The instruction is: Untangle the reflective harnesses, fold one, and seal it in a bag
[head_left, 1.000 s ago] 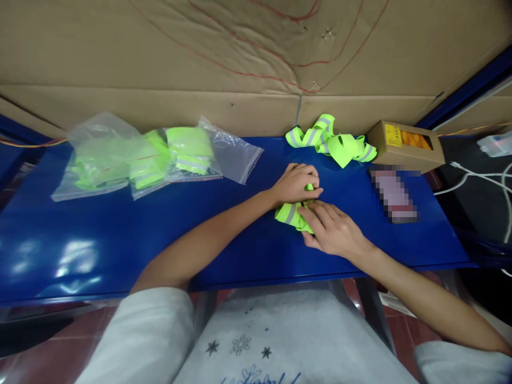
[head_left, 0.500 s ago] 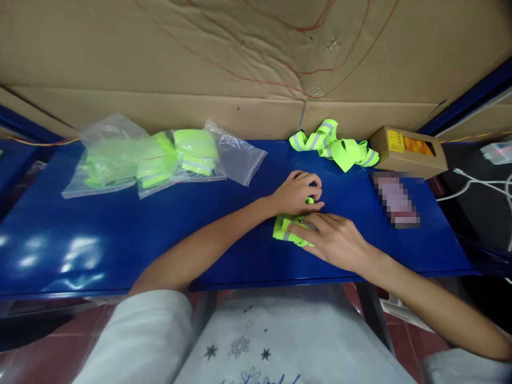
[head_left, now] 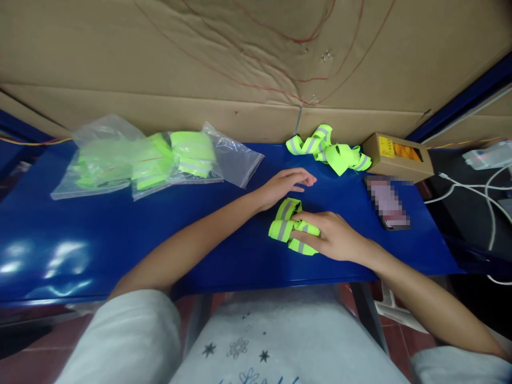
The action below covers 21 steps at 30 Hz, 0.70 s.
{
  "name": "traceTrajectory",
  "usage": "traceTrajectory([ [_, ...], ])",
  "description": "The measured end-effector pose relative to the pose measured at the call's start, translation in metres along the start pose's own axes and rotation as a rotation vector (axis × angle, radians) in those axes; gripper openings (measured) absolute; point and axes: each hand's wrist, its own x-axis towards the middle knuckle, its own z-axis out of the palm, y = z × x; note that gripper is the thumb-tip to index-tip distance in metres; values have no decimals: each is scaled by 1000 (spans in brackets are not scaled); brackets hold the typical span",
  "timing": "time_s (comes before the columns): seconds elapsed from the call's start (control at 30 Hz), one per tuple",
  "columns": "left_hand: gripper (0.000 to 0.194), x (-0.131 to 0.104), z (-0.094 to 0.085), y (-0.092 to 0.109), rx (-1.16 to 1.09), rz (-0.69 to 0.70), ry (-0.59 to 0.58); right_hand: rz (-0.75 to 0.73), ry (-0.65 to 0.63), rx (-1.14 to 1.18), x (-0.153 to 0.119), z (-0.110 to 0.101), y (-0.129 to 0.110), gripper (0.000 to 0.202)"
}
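A folded neon-yellow reflective strap point(head_left: 285, 226) with grey stripes lies on the blue table in front of me. My right hand point(head_left: 326, 234) grips its right side, thumb and fingers pressed round the folds, so part of the strap is hidden. Just above it hovers my left hand point(head_left: 290, 184), apart from the strap, its fingers loosely stretched to the right with nothing in them. Farther back, a second reflective strap point(head_left: 328, 152) lies in a loose tangle.
Clear plastic bags point(head_left: 106, 154) with folded neon straps lie at the back left, a flat clear bag point(head_left: 236, 154) beside them. At the right are a cardboard box point(head_left: 396, 162) with orange contents, a phone point(head_left: 387, 202) and white cables point(head_left: 460, 184). Cardboard point(head_left: 168, 64) walls the back.
My left hand has let go of the strap and moved up and away. The strap's folds now show more, and my right hand keeps its hold.
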Motion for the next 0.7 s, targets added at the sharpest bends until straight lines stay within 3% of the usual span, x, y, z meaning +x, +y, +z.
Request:
traceTrajectory([
  [0.07, 32, -24, -4, 6, 83, 43, 91, 11, 12, -5, -1, 2, 0, 36],
  [0.13, 29, -57, -5, 10, 263, 155, 84, -27, 10, -25, -3, 3, -2, 33],
  [0.17, 28, -74, -4, 10, 363, 203, 50, -58, 14, -41, -3, 3, -3, 32],
  [0.23, 42, -103, -2, 9, 484, 210, -40, -122, 49, -80, -4, 4, -3, 31],
  [0.3, 54, -119, 2, 5, 528, 188, -79, -146, 102, -101, -3, 4, 0, 32],
  [0.37, 56, -122, 4, 0, 537, 178, -66, -152, 106, -38, 3, 4, 7, 33],
  [0.5, 45, -109, 5, -7, 520, 135, 16, -155, -20, 196, 18, 0, 23, 33],
  [0.7, 46, -115, 10, -12, 391, 79, 172, -175, -80, 268, 28, -5, 34, 32],
])
